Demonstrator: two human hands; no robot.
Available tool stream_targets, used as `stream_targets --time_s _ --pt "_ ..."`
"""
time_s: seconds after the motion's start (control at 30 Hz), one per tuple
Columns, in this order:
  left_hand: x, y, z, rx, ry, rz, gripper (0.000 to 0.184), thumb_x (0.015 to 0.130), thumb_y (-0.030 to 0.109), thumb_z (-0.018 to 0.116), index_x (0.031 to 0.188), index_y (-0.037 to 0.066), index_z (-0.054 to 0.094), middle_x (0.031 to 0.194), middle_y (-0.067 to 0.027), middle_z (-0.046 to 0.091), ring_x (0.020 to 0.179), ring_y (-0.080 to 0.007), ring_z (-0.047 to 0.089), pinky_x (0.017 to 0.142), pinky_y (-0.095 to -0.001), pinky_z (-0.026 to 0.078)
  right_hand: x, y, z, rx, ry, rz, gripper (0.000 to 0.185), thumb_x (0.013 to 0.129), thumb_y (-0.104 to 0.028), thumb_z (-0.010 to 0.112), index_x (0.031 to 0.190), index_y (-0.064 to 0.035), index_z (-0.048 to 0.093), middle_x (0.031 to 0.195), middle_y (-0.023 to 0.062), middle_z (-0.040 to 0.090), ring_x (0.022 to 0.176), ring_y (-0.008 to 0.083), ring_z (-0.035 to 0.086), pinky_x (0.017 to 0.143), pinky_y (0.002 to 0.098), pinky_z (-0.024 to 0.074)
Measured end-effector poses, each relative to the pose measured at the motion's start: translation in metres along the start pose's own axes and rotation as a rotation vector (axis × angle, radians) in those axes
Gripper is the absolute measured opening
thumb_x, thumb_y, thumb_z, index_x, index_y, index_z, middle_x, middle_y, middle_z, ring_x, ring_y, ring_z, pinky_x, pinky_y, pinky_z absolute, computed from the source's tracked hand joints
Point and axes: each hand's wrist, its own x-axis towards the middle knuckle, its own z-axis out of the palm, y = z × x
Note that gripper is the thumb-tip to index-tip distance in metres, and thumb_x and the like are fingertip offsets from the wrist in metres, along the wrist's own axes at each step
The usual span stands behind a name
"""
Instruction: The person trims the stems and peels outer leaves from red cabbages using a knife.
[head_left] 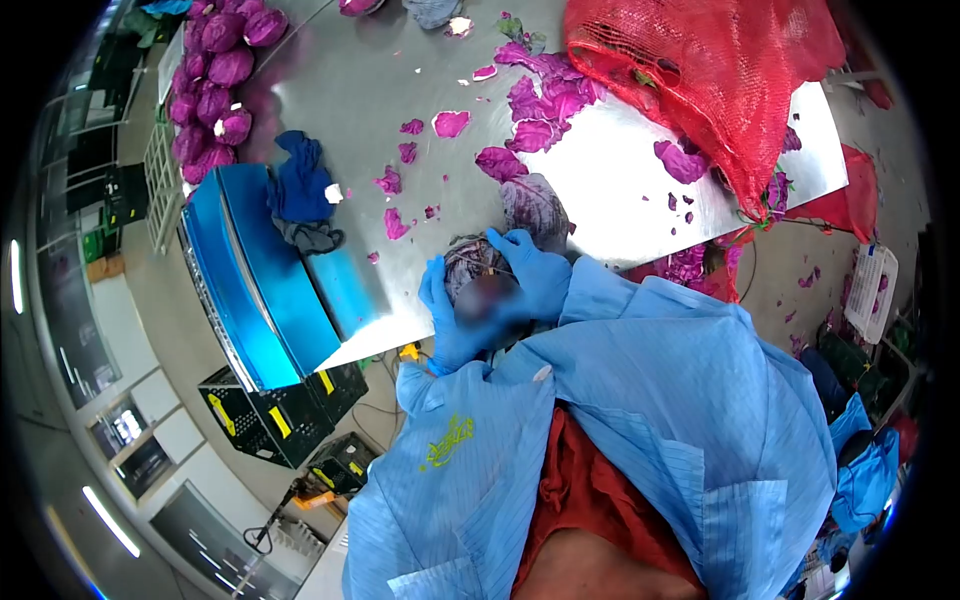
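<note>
Close to my body, at the near edge of the metal table, my left hand (449, 322) and my right hand (537, 275) wear blue gloves. Between them is a dark purple red cabbage (474, 261), gripped from both sides. Part of it is hidden by the fingers and a blurred patch. Just beyond my right hand lies another red cabbage (537, 208), dull and veined. Torn purple cabbage leaves (545, 95) are heaped farther out, and small scraps (397, 223) lie scattered to the left.
Trimmed cabbages (213, 95) are piled at the far left. A blue metal box (240, 280) stands at the left edge, with blue cloth (300, 180) beside it. A red mesh sack (710, 80) covers the far right. Black crates (280, 415) sit below the table.
</note>
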Motion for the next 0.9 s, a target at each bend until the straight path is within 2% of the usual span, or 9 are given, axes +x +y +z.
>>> stream_targets --time_s 0.13,0.27,0.3,0.43,0.53,0.63,0.67,0.8,0.9 --pt "-0.002 -0.011 0.012 -0.481 0.040 -0.263 0.112 0.062 0.037 0.085 0.147 0.006 0.019 0.139 -0.0214 0.026 0.129 -0.0367 0.033 0.109 -0.0449 0.029 0.010 0.034 0.006 -0.029 0.159 -0.188 0.065 0.082 -0.033 0.065 0.137 -0.0072 0.043 0.108 0.0176 0.054 0.087 0.0374 0.061 0.078 0.0405 0.0493" --pt "-0.002 -0.001 0.007 -0.372 0.068 -0.166 0.106 0.065 0.029 0.083 0.148 0.006 0.020 0.138 -0.0140 0.037 0.125 -0.0278 0.042 0.107 -0.0382 0.035 0.027 0.069 0.006 0.183 0.348 -0.403 0.035 0.088 -0.026 0.059 0.111 0.0003 0.062 0.080 0.0181 0.061 0.068 0.0338 0.064 0.063 0.0425 0.0518" --pt "0.001 0.000 0.003 -0.414 0.060 -0.162 0.105 0.065 0.028 0.083 0.148 0.006 0.021 0.137 -0.0138 0.038 0.125 -0.0277 0.042 0.108 -0.0381 0.035 0.014 0.034 -0.026 0.526 0.094 0.109 0.029 0.088 -0.026 0.061 0.095 0.0017 0.064 0.067 0.0139 0.062 0.052 0.0220 0.061 0.047 0.0328 0.0474" --pt "0.000 -0.001 0.001 -0.639 0.049 -0.183 0.102 0.065 0.024 0.082 0.147 0.006 0.024 0.138 -0.0134 0.038 0.126 -0.0277 0.041 0.109 -0.0380 0.032 0.039 0.061 -0.017 0.974 0.231 0.205 0.023 0.085 -0.023 0.064 0.085 -0.0002 0.065 0.059 0.0090 0.061 0.038 0.0165 0.053 0.033 0.0285 0.0382" --pt "-0.003 0.002 -0.002 -0.764 0.040 -0.204 0.101 0.065 0.025 0.083 0.146 0.006 0.025 0.141 -0.0121 0.033 0.127 -0.0278 0.038 0.110 -0.0389 0.031 0.056 0.092 -0.034 0.916 0.233 0.284 0.047 0.086 -0.028 0.065 0.123 -0.0015 0.055 0.071 0.0137 0.064 0.053 0.0234 0.061 0.050 0.0365 0.0507" --pt "0.001 0.002 -0.007 -0.755 0.010 -0.212 0.100 0.066 0.021 0.082 0.146 0.006 0.025 0.142 -0.0113 0.034 0.129 -0.0263 0.037 0.111 -0.0381 0.029 0.044 0.085 -0.058 0.119 0.706 -0.109 0.059 0.084 -0.032 0.067 0.130 -0.0008 0.047 0.096 0.0203 0.064 0.081 0.0293 0.065 0.075 0.0384 0.0533" --pt "0.003 0.002 -0.006 -0.772 0.014 -0.217 0.099 0.066 0.023 0.081 0.146 0.007 0.026 0.141 -0.0120 0.036 0.129 -0.0269 0.038 0.111 -0.0383 0.030 0.043 0.089 -0.068 0.179 0.633 -0.017 0.058 0.083 -0.031 0.067 0.128 0.0009 0.048 0.115 0.0239 0.057 0.101 0.0321 0.060 0.091 0.0381 0.0469" --pt "0.005 0.000 -0.009 -0.816 0.020 -0.253 0.096 0.066 0.026 0.079 0.146 0.007 0.028 0.139 -0.0139 0.039 0.128 -0.0282 0.040 0.110 -0.0385 0.030 0.030 0.095 -0.083 0.393 0.796 -0.081 0.041 0.088 -0.028 0.060 0.115 0.0019 0.053 0.091 0.0146 0.061 0.077 0.0216 0.062 0.065 0.0345 0.0510" --pt "0.008 -0.014 -0.010 -0.795 -0.001 -0.279 0.095 0.066 0.024 0.079 0.145 0.007 0.030 0.139 -0.0141 0.039 0.128 -0.0284 0.040 0.110 -0.0386 0.030 -0.009 0.066 -0.087 0.880 0.502 0.082 0.029 0.093 -0.022 0.048 0.109 0.0001 0.057 0.090 0.0107 0.064 0.070 0.0166 0.062 0.049 0.0285 0.0493"
